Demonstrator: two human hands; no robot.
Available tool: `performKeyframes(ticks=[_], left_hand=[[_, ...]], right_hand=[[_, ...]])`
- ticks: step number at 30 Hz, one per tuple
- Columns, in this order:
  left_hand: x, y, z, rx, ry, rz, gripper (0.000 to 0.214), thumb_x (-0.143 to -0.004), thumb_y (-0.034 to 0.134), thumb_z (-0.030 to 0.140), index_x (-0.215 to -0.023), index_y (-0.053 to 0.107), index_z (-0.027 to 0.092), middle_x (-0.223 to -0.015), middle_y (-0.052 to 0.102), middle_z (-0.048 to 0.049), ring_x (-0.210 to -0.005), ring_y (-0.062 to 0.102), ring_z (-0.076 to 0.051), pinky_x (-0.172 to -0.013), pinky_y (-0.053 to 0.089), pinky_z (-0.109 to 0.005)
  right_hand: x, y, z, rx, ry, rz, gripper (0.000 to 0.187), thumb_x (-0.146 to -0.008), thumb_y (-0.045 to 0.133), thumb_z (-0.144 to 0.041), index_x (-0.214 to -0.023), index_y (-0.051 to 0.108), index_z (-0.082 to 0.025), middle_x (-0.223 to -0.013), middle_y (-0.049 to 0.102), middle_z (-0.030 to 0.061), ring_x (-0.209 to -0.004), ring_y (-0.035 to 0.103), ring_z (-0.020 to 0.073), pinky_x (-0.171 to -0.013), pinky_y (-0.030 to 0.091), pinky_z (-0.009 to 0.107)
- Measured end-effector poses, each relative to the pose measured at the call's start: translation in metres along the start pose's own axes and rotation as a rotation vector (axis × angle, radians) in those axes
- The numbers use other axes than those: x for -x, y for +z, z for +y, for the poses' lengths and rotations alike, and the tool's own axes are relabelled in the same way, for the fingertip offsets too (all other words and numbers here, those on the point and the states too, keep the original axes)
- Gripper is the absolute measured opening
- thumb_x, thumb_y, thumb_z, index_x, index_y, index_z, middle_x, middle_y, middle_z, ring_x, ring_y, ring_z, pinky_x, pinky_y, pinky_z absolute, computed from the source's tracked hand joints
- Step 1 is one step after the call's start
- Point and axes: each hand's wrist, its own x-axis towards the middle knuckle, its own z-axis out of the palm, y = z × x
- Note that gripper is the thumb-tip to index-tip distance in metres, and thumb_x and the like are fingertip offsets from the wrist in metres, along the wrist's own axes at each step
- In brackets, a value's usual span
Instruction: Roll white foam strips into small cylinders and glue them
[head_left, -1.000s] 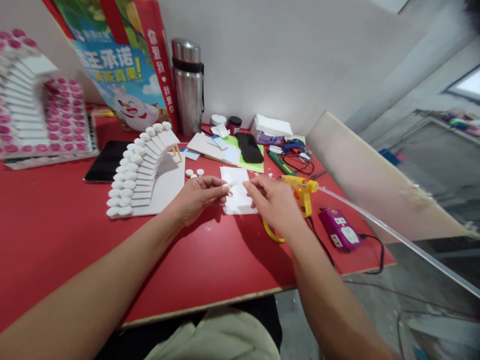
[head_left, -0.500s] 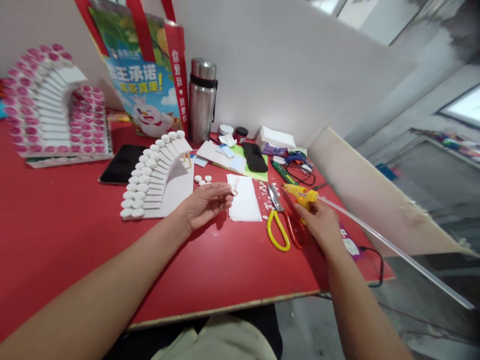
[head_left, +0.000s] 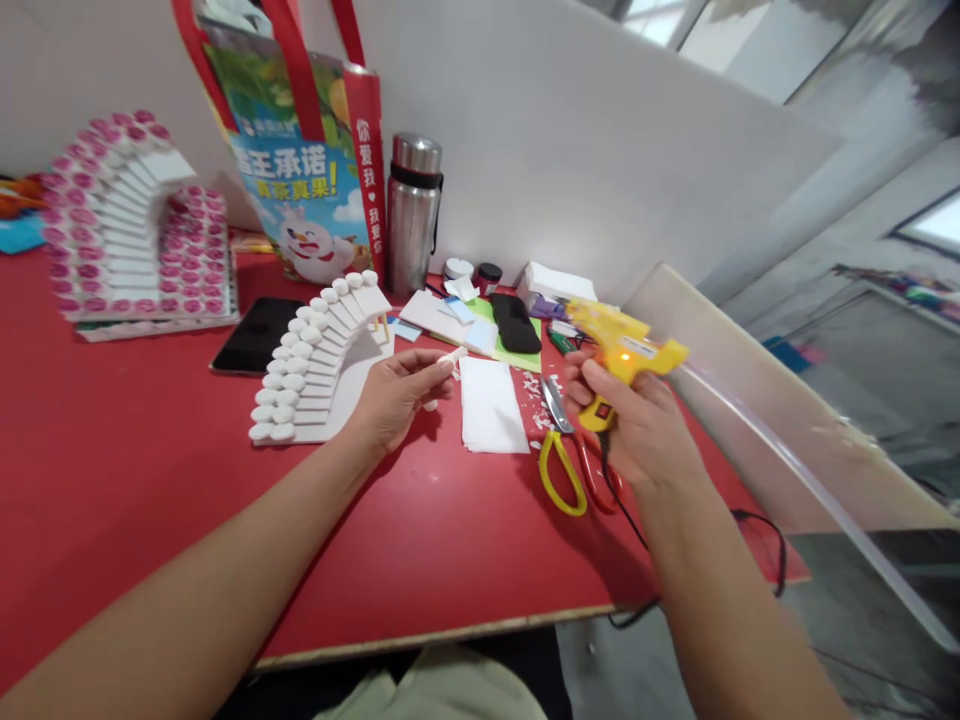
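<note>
My left hand [head_left: 409, 392] pinches a small white piece [head_left: 453, 355] between thumb and fingertips; its exact kind is too small to make out. In my right hand [head_left: 637, 410] is a yellow glue gun [head_left: 619, 345], lifted off the table, an orange light glowing on its side and a long clear glue stick [head_left: 795, 470] trailing from its back. To the left of my left hand stands a white curved staircase model [head_left: 319, 375] edged with round white discs. Below the glue gun lie scissors [head_left: 564, 470] with one yellow and one red handle, beside a stack of white paper [head_left: 491, 405].
A second model covered in pink-and-white discs [head_left: 82, 240] stands at the back left, near a black tablet [head_left: 255, 335]. Behind are a printed bag [head_left: 307, 180] and a steel flask [head_left: 414, 215]. A black case [head_left: 515, 322] and white scraps [head_left: 536, 400] lie farther right.
My right hand has raised the glue gun off the table and turned it. My left hand still pinches the white piece, now turned and held slightly farther left. The view has shifted slightly.
</note>
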Motion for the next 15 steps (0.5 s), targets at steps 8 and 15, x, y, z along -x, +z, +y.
performKeyframes(ticks=[8,15], left_hand=[[-0.004,-0.005,-0.001,-0.048,0.088,0.014,0.036,-0.069,0.094,0.034,-0.092,0.074,0.014,-0.075,0.072,-0.0034,-0.066,0.069,-0.015,-0.05,0.052,-0.023],[-0.004,-0.006,0.001,-0.095,0.117,0.013,0.034,-0.069,0.093,0.033,-0.091,0.076,0.013,-0.072,0.071,-0.0035,-0.064,0.068,-0.016,-0.049,0.055,-0.024]], right_hand=[[0.012,0.034,0.053,0.047,-0.022,-0.176,0.03,-0.091,0.075,-0.048,-0.083,0.073,-0.019,-0.077,0.068,0.0035,-0.066,0.058,0.0146,-0.062,0.046,0.029],[0.014,0.031,0.056,0.257,0.014,-0.262,0.039,-0.094,0.069,-0.052,-0.074,0.069,-0.018,-0.065,0.063,-0.0002,-0.056,0.052,0.0113,-0.052,0.038,0.025]])
